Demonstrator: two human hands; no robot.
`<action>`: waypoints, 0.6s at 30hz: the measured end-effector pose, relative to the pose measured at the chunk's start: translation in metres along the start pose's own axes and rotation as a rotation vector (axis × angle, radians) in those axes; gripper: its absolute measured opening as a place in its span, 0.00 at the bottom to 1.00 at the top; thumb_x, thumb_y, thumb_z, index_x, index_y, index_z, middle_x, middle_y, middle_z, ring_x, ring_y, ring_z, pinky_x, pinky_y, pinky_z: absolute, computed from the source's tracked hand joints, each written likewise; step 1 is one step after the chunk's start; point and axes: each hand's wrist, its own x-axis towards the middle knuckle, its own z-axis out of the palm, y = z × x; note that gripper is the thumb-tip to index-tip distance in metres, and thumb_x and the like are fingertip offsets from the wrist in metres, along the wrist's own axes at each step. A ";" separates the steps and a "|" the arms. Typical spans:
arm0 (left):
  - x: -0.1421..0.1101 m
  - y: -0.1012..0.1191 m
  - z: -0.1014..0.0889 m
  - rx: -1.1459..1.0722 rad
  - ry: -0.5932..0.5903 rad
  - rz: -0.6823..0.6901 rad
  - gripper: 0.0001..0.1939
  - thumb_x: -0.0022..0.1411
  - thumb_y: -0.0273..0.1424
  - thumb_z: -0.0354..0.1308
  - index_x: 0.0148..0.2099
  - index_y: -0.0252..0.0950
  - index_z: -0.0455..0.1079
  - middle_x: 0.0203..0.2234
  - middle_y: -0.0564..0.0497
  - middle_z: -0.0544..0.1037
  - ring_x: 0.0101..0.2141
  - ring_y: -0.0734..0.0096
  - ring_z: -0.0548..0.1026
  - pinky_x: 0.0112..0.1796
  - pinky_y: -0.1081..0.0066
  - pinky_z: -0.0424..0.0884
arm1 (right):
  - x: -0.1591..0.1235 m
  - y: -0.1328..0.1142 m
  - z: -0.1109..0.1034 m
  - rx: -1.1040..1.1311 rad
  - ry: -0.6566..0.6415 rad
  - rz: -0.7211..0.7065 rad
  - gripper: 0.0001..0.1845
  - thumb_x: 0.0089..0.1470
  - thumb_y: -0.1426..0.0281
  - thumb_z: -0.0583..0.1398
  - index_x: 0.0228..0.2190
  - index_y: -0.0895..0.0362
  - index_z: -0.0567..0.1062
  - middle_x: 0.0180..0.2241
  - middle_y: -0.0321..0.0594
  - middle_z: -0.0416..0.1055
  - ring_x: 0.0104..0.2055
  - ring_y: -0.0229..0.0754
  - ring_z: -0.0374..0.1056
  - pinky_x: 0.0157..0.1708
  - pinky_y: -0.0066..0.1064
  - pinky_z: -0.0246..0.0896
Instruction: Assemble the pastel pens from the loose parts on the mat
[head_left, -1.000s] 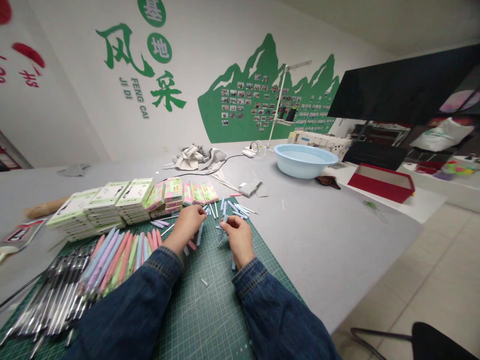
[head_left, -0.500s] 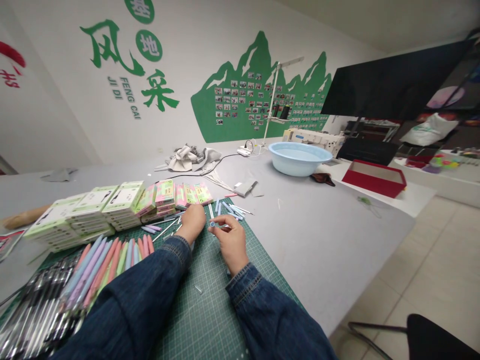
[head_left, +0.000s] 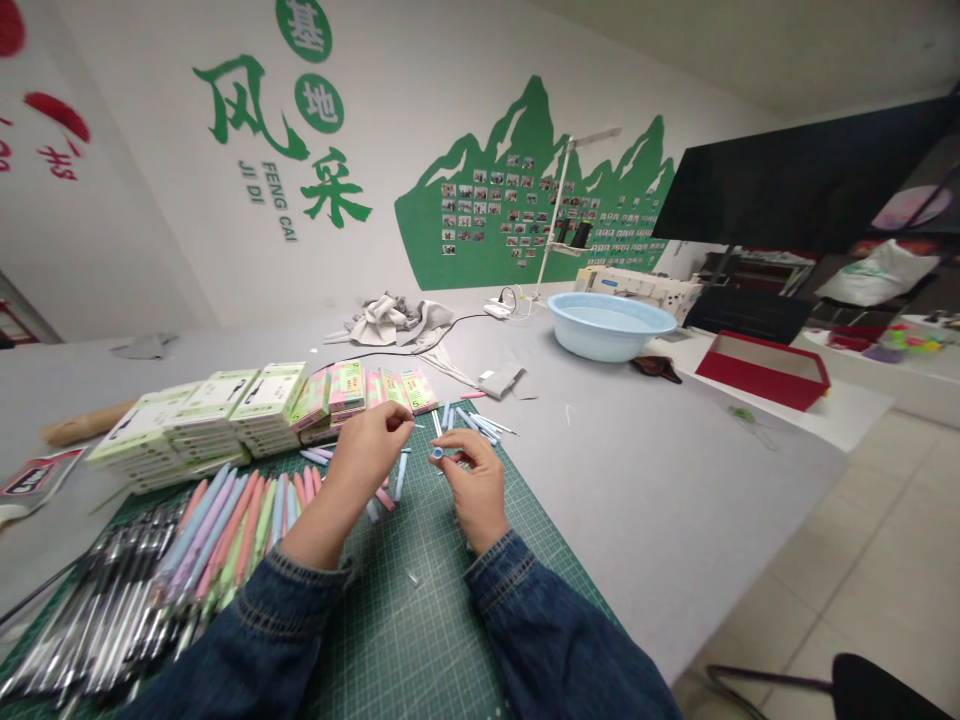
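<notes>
Left fingers (head_left: 401, 413) seemingly pinched a thin piece (head_left: 418, 427), right fingers (head_left: 454, 440) a blue tube (head_left: 437, 454); coloured pens (head_left: 262, 518) leftward looked complete, loose tubes (head_left: 469, 418) beyond seemingly unassembled.

A big grey table (head_left: 637, 500) has a green cutting mat (head_left: 420, 640) on it, with little squares all over. On the mat's left side lie lots of black-and-clear pens (head_left: 112, 590), beside a row of coloured pens (head_left: 240, 515). Light blue tubes (head_left: 469, 417) lie scattered near its far corner. Farther back, the table holds a crumpled cloth heap (head_left: 397, 322), a grey packet (head_left: 501, 381) and a round blue basin (head_left: 611, 335).
</notes>
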 end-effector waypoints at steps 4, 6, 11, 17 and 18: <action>-0.035 0.014 -0.019 -0.210 0.119 0.211 0.10 0.61 0.35 0.53 0.40 0.41 0.75 0.36 0.52 0.79 0.35 0.69 0.76 0.36 0.72 0.68 | -0.002 0.003 0.000 -0.039 0.006 0.042 0.06 0.46 0.73 0.63 0.30 0.53 0.78 0.33 0.36 0.73 0.38 0.42 0.66 0.34 0.31 0.62; -0.045 0.016 -0.020 -0.185 0.170 0.316 0.10 0.62 0.33 0.52 0.41 0.40 0.74 0.36 0.51 0.78 0.37 0.69 0.75 0.39 0.72 0.68 | -0.003 0.004 0.001 -0.049 -0.001 0.047 0.06 0.46 0.72 0.63 0.30 0.53 0.77 0.32 0.36 0.73 0.37 0.42 0.66 0.34 0.31 0.61; -0.048 0.013 -0.009 -0.037 0.164 0.467 0.12 0.65 0.30 0.50 0.46 0.38 0.73 0.38 0.48 0.76 0.39 0.68 0.73 0.41 0.70 0.68 | -0.005 0.005 0.004 -0.060 -0.026 0.046 0.05 0.46 0.71 0.63 0.29 0.53 0.77 0.31 0.36 0.72 0.37 0.42 0.66 0.35 0.30 0.61; -0.048 0.007 -0.005 0.024 0.115 0.475 0.15 0.65 0.29 0.50 0.52 0.40 0.70 0.38 0.48 0.76 0.39 0.67 0.73 0.41 0.68 0.68 | -0.006 0.005 0.005 -0.080 -0.053 0.068 0.03 0.45 0.70 0.64 0.28 0.54 0.77 0.29 0.35 0.72 0.34 0.41 0.65 0.34 0.31 0.60; -0.048 0.006 -0.006 -0.001 0.124 0.460 0.15 0.65 0.30 0.50 0.53 0.40 0.69 0.39 0.48 0.76 0.40 0.67 0.73 0.41 0.68 0.68 | -0.006 0.005 0.006 -0.080 -0.060 0.072 0.03 0.45 0.69 0.64 0.27 0.54 0.77 0.29 0.36 0.72 0.34 0.41 0.66 0.34 0.31 0.60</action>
